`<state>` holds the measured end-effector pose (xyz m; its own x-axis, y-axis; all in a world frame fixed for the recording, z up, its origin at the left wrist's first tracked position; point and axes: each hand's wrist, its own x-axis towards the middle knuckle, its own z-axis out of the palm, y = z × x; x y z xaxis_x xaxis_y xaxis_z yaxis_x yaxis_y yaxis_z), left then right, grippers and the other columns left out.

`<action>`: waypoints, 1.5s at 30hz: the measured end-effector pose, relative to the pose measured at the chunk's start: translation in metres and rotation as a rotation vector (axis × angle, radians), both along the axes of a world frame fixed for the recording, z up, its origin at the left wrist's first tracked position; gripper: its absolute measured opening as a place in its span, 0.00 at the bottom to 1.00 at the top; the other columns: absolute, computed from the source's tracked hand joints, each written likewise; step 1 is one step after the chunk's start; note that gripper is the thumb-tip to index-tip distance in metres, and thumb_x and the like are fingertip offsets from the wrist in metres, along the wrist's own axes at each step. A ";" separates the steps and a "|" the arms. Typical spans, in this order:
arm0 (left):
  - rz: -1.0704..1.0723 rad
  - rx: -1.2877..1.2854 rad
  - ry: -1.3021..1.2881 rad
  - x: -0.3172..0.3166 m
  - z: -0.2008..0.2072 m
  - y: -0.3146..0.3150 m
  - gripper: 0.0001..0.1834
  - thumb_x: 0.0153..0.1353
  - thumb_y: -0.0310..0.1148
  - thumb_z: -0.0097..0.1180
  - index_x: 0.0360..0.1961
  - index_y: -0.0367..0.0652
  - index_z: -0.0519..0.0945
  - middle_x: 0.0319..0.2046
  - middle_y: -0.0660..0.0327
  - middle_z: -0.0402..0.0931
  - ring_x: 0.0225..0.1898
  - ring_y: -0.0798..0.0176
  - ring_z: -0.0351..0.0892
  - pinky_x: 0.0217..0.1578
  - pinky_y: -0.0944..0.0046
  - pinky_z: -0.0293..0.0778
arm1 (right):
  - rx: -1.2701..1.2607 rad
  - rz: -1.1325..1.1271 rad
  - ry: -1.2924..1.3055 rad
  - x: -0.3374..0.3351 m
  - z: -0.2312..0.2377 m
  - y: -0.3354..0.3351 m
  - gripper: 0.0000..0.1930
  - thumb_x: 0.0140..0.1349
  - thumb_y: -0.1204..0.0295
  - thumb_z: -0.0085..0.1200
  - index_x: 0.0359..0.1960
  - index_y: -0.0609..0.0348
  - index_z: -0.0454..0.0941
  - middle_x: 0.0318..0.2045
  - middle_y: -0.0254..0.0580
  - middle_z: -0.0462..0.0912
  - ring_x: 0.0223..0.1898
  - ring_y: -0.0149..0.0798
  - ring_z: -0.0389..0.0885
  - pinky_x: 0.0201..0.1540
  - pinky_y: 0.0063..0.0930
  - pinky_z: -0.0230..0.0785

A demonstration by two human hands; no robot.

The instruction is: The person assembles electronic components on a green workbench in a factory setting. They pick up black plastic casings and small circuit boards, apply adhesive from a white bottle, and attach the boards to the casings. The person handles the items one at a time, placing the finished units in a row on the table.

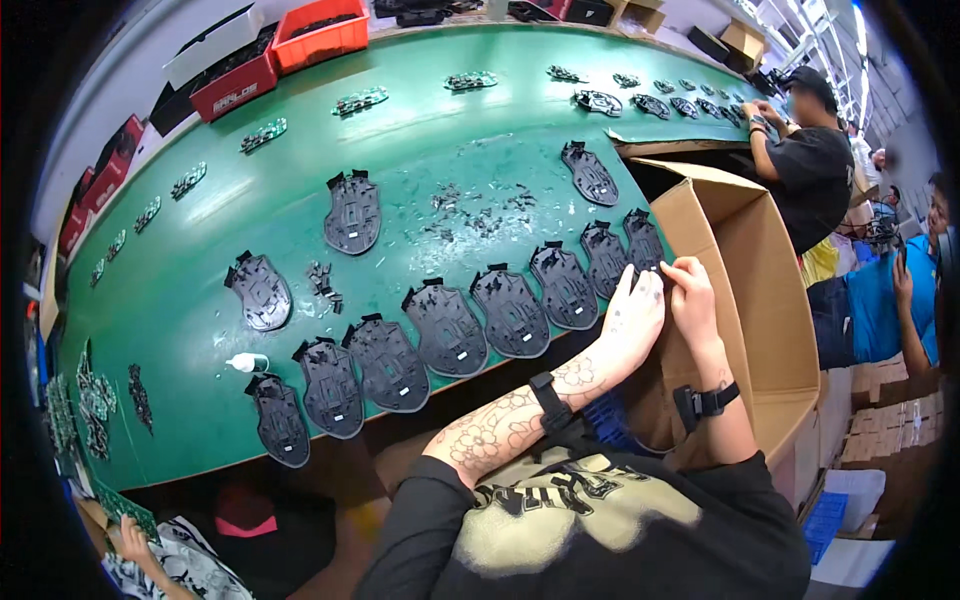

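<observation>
Several black plastic shells, shaped like computer mouse bases, line the near edge of the green table. My left hand [635, 318] reaches over the edge, its fingertips at the near end of the rightmost shell [642, 236]. Close beside it my right hand [692, 300] is bent, thumb and fingertips pinched together at that same end. Anything between the fingertips is too small to make out. The neighbouring shell [604, 256] lies just left of my fingers. Small white patches show on several others, such as the middle shell [509, 310].
An open cardboard box [770, 300] stands right beside my right arm. Loose small black parts [480, 210] lie mid-table. Green circuit boards [360, 101] line the far side, near a red bin [320, 40]. A co-worker [810, 150] works at far right; another person's hand [133, 540] shows lower left.
</observation>
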<state>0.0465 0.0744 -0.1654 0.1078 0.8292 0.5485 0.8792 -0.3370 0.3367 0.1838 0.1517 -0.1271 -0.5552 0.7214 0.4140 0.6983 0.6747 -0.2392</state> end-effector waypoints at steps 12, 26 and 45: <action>-0.090 -0.160 -0.066 -0.070 0.053 -0.084 0.27 0.56 0.34 0.58 0.54 0.25 0.73 0.52 0.44 0.74 0.57 0.48 0.71 0.64 0.50 0.61 | -0.195 0.338 0.202 -0.147 0.056 -0.009 0.09 0.56 0.76 0.61 0.38 0.62 0.85 0.34 0.46 0.83 0.36 0.47 0.82 0.42 0.34 0.74; -0.259 -0.012 -0.273 -0.121 0.068 -0.146 0.22 0.50 0.27 0.63 0.49 0.37 0.79 0.45 0.56 0.78 0.46 0.56 0.80 0.52 0.54 0.75 | -0.436 0.425 0.101 -0.205 0.018 0.024 0.07 0.52 0.75 0.65 0.33 0.62 0.86 0.31 0.40 0.82 0.33 0.36 0.82 0.37 0.27 0.73; 0.274 -0.333 -0.070 -0.164 0.124 -0.114 0.17 0.56 0.23 0.57 0.48 0.37 0.79 0.44 0.52 0.81 0.47 0.51 0.80 0.49 0.56 0.76 | -0.881 0.246 0.720 -0.096 0.060 0.014 0.05 0.60 0.79 0.61 0.37 0.66 0.83 0.35 0.43 0.86 0.37 0.32 0.85 0.42 0.22 0.77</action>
